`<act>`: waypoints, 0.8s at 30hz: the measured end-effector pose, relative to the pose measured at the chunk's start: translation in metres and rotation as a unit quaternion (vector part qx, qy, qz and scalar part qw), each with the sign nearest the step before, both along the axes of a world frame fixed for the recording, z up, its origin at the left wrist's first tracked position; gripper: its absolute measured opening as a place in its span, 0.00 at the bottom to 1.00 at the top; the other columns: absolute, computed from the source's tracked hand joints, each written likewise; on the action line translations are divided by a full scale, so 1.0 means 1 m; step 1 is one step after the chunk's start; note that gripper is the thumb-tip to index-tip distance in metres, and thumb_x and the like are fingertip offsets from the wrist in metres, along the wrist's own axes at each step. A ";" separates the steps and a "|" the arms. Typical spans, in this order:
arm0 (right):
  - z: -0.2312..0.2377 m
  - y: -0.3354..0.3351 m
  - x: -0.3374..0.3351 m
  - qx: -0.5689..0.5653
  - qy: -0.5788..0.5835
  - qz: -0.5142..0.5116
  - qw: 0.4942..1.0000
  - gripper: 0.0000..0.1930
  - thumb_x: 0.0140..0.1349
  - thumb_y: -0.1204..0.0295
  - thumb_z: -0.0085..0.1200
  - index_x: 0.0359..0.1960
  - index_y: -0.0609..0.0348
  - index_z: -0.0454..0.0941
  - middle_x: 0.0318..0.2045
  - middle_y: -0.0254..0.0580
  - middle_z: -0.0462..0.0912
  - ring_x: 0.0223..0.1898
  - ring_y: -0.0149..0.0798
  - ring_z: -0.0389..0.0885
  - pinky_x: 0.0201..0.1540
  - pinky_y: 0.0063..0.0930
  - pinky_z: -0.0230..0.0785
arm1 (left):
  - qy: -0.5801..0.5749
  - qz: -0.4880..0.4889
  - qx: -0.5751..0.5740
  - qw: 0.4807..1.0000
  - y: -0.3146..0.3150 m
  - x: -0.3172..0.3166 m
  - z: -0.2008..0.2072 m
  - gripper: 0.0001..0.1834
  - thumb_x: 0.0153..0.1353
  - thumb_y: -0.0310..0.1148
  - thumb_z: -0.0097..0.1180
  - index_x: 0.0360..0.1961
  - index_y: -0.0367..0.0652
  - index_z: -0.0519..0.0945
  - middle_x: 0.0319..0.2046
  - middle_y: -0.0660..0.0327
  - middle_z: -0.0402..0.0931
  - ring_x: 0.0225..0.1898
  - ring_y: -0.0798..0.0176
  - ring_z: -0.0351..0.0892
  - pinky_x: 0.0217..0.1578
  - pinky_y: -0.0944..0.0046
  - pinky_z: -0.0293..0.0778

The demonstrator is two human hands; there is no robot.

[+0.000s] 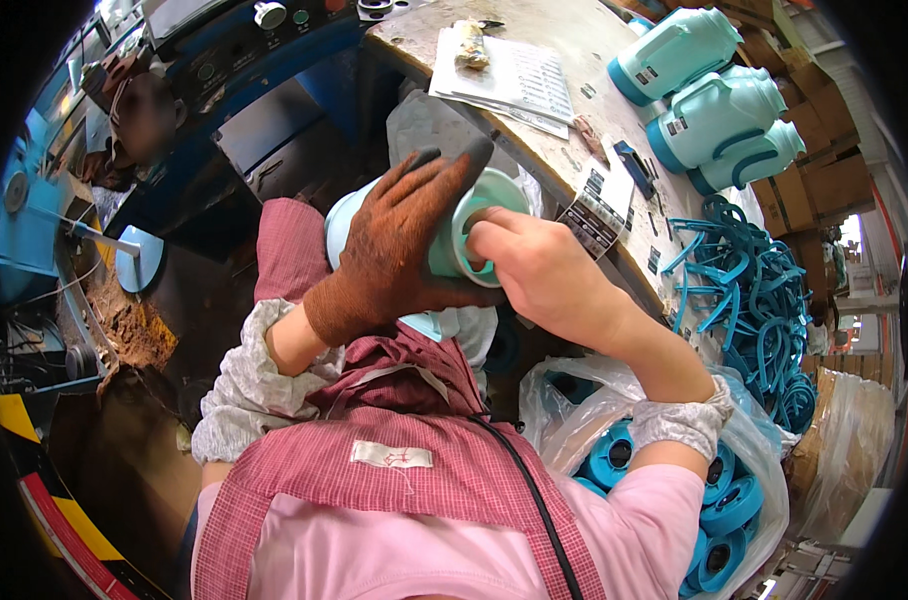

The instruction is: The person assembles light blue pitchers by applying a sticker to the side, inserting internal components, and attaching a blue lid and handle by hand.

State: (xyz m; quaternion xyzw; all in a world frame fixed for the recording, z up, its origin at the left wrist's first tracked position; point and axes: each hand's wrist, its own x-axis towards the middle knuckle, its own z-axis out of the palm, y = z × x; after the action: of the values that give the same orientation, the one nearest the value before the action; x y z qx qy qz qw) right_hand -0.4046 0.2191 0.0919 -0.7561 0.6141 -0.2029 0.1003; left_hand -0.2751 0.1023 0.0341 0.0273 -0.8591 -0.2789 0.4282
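My left hand (394,235), in a brown work glove with dark fingertips, is wrapped round a pale mint-green flask body (346,222). The body lies on its side over my lap, its round open mouth facing right. My bare right hand (559,270) reaches into that mouth with curled fingers. The fingertips are hidden inside, so what they pinch cannot be seen. Three finished-looking mint jugs (714,120) with teal bases and handles lie on the worktable to the right.
The worktable (414,35) carries papers (509,85), a sheet of labels (599,205) and a dark blue cutter-like tool (634,168). Teal handles (754,300) are heaped at its right end. Below, a clear plastic bag (549,400) holds round teal parts (734,503). Blue machinery (34,235) stands left.
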 end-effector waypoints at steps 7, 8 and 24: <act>-0.007 -0.001 -0.002 -0.018 0.088 -0.006 0.996 0.10 0.46 0.77 0.49 0.32 0.58 0.75 0.26 0.43 0.75 0.31 0.45 0.78 0.34 0.32 0.71 | -0.022 0.004 -0.056 0.998 0.008 0.002 0.004 0.49 0.30 0.47 0.70 0.56 0.37 0.65 0.51 0.54 0.70 0.52 0.52 0.70 0.55 0.53 0.61; -0.007 -0.001 -0.006 0.031 0.101 0.018 0.994 0.10 0.46 0.76 0.50 0.33 0.58 0.75 0.27 0.44 0.76 0.33 0.45 0.77 0.35 0.33 0.70 | -0.036 0.001 -0.069 0.997 0.009 0.002 0.005 0.49 0.30 0.47 0.70 0.56 0.37 0.66 0.51 0.54 0.70 0.51 0.52 0.70 0.55 0.53 0.61; -0.227 0.052 -0.313 -0.070 0.154 -0.512 0.842 0.21 0.54 0.57 0.53 0.49 0.47 0.72 0.53 0.37 0.70 0.55 0.42 0.64 0.57 0.40 0.55 | -0.026 -0.057 0.187 0.980 -0.112 -0.019 0.077 0.33 0.53 0.36 0.57 0.59 0.38 0.61 0.49 0.51 0.70 0.48 0.59 0.72 0.50 0.62 0.68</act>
State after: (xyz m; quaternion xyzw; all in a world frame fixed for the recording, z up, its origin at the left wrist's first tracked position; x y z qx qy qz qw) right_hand -0.7177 0.2710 -0.1352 -0.3605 0.9055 -0.1487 -0.1672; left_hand -0.2941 -0.0098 0.1110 0.0656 -0.8029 -0.4577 0.3763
